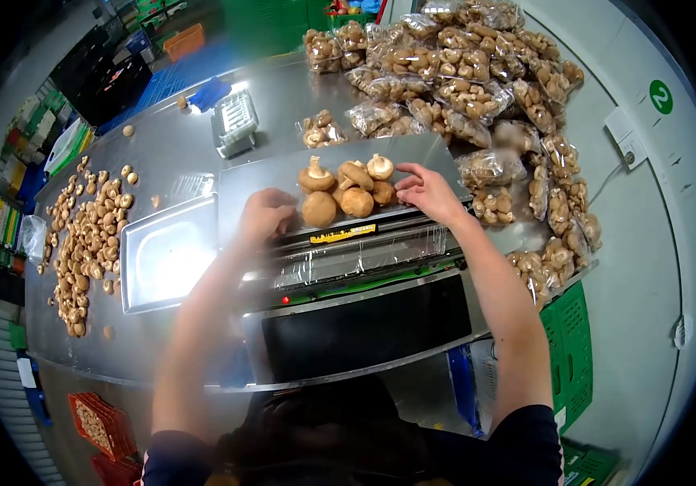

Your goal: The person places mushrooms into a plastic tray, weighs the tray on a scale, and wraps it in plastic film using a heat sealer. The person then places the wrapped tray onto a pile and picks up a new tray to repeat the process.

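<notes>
A small group of brown mushrooms point(356, 202) lies on the metal plate point(259, 180) of a wrapping machine, two with stems pointing up. My left hand point(269, 215) is just left of the group, fingers loosely bent, with nothing seen in it. On the other side, my right hand point(429, 193) has its fingers apart, the tips right beside the rightmost mushrooms. A yellow-and-black label point(343, 234) marks the machine's edge below the mushrooms. Clear film point(356, 263) stretches across the machine nearer to me.
Bagged mushrooms point(469, 97) are piled along the right and back. Loose mushrooms point(89, 235) spread over the table's left side, beside a shiny metal tray point(133, 279). Clear plastic trays point(234, 121) stand stacked behind. A green crate point(566, 356) is at the lower right.
</notes>
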